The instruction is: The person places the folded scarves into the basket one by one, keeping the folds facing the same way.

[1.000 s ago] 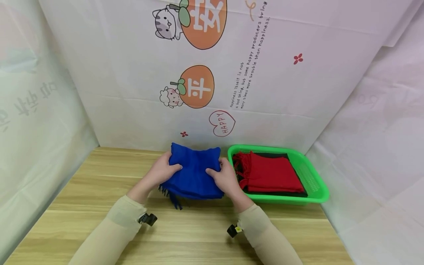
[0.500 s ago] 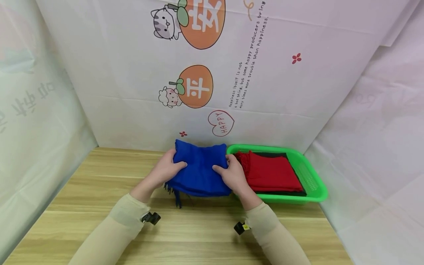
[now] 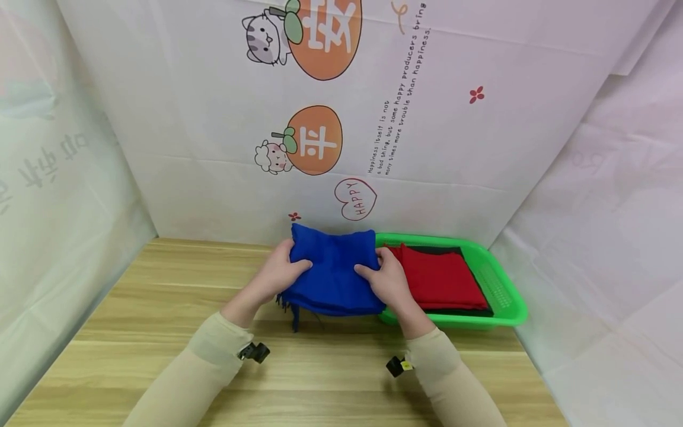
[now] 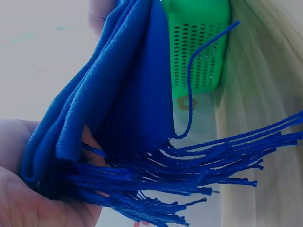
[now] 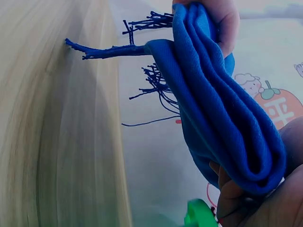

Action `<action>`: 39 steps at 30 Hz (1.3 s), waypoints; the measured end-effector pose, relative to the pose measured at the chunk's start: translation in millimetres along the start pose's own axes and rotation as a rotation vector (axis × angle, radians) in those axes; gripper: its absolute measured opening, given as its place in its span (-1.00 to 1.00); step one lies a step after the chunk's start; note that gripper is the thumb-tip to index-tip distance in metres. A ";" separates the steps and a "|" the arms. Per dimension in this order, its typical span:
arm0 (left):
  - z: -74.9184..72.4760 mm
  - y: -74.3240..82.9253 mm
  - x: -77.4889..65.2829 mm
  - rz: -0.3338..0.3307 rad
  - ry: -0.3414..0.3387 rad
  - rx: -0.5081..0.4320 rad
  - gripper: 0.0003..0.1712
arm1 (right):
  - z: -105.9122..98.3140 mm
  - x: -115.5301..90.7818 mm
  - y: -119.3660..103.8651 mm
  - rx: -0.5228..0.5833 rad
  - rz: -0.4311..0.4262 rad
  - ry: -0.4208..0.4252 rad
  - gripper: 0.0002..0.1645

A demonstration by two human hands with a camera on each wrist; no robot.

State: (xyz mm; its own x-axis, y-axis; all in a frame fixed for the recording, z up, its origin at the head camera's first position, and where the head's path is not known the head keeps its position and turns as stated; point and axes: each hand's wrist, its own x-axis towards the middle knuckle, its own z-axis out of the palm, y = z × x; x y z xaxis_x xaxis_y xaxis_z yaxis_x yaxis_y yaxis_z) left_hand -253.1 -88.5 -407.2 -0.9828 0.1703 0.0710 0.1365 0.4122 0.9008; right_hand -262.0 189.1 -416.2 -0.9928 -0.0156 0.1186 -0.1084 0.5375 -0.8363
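A folded blue scarf (image 3: 335,273) with fringed ends is held up between both hands, left of the basket in the head view. My left hand (image 3: 281,270) grips its left side, thumb on top and fingers beneath. On the opposite side my right hand (image 3: 389,279) pinches it the same way, overlapping the basket's left end. In the left wrist view the scarf's fringe (image 4: 189,165) hangs loose beside the palm. Stacked layers of the scarf (image 5: 213,104) show edge-on in the right wrist view, above the wooden table.
A green plastic basket (image 3: 509,290) stands at the right against the back wall. Inside lies a folded red scarf (image 3: 443,279) on top of a dark folded cloth (image 3: 456,251). Wooden tabletop (image 3: 176,296) extends left and in front. White printed sheets (image 3: 453,148) enclose the back and sides.
Both hands have moved right, carrying the folded blue scarf with them. It now overlaps the left end of the green basket in the head view. The grip looks the same.
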 end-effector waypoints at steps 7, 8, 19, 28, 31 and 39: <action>9.6 8.9 1.7 0.020 0.005 -0.006 -0.03 | -12.9 2.0 6.6 0.026 0.012 0.012 -0.30; 11.0 10.1 1.8 0.024 0.006 -0.008 -0.04 | -14.7 2.1 7.6 0.033 0.013 0.011 -0.30; 37.6 18.1 2.3 0.068 0.045 0.007 -0.15 | -36.6 0.6 23.1 0.005 0.006 0.015 -0.33; 58.2 25.7 9.5 0.104 0.027 -0.014 -0.19 | -58.7 -0.2 35.6 0.020 0.033 0.015 -0.29; 65.6 26.1 14.4 0.113 0.013 -0.022 -0.17 | -67.6 0.4 40.4 0.029 0.031 0.018 -0.30; 82.0 29.9 22.7 0.123 -0.023 -0.044 -0.14 | -88.3 1.2 52.8 0.071 0.042 0.010 -0.21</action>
State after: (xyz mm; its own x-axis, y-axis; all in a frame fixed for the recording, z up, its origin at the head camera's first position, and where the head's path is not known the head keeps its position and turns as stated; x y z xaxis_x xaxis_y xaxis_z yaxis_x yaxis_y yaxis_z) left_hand -261.1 1.1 -413.8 -0.9559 0.2378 0.1724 0.2495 0.3477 0.9038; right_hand -264.5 291.9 -413.0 -0.9961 0.0144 0.0872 -0.0699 0.4765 -0.8764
